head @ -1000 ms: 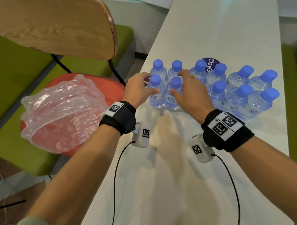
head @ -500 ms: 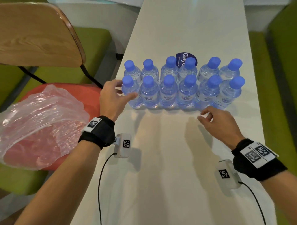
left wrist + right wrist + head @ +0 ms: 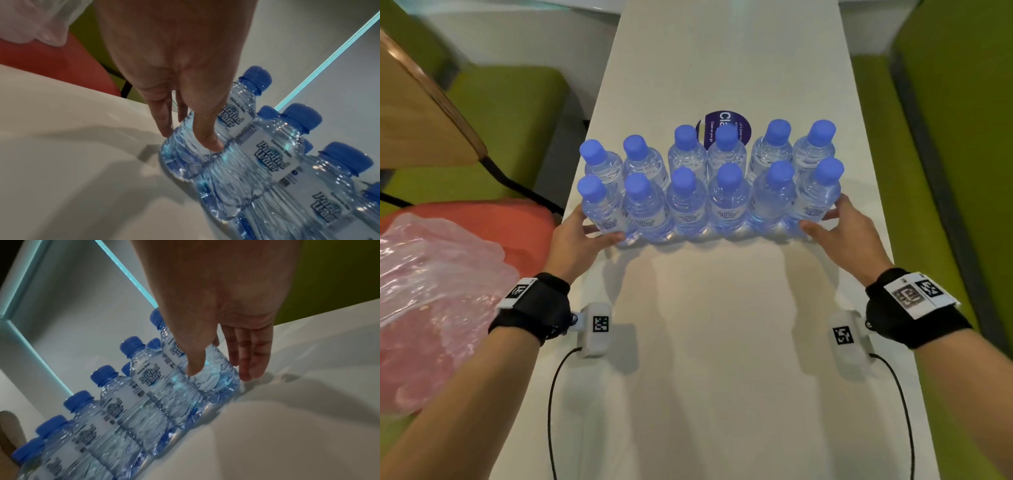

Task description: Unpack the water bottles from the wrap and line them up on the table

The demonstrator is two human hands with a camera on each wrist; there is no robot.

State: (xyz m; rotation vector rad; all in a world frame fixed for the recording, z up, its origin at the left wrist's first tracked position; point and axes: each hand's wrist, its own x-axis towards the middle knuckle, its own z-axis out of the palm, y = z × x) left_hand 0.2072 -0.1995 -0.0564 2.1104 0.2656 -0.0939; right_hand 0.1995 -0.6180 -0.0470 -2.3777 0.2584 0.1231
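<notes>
Several clear water bottles with blue caps [image 3: 688, 202] stand upright in two tight rows on the white table [image 3: 722, 359]. My left hand [image 3: 594, 229] rests against the front-left bottle [image 3: 602, 209], thumb across its base and fingers straight along its outer side. In the left wrist view the left hand [image 3: 189, 139] touches that bottle [image 3: 185, 155] low down. My right hand [image 3: 825, 216] mirrors it on the front-right bottle [image 3: 816, 198]; the right wrist view shows the right hand [image 3: 220, 374] with straight fingers beside the bottle [image 3: 213, 379]. The empty plastic wrap [image 3: 431, 291] lies on a chair to the left.
A red chair seat [image 3: 517, 222] with a wooden back [image 3: 414, 120] stands close to the table's left edge. A round purple sticker [image 3: 739, 123] lies behind the back row. Green benches [image 3: 945, 171] flank the narrow table on both sides.
The right hand moved from the tabletop up to the right end of the front row. The left hand slid lower on the front-left bottle. The bottles stand closer together.
</notes>
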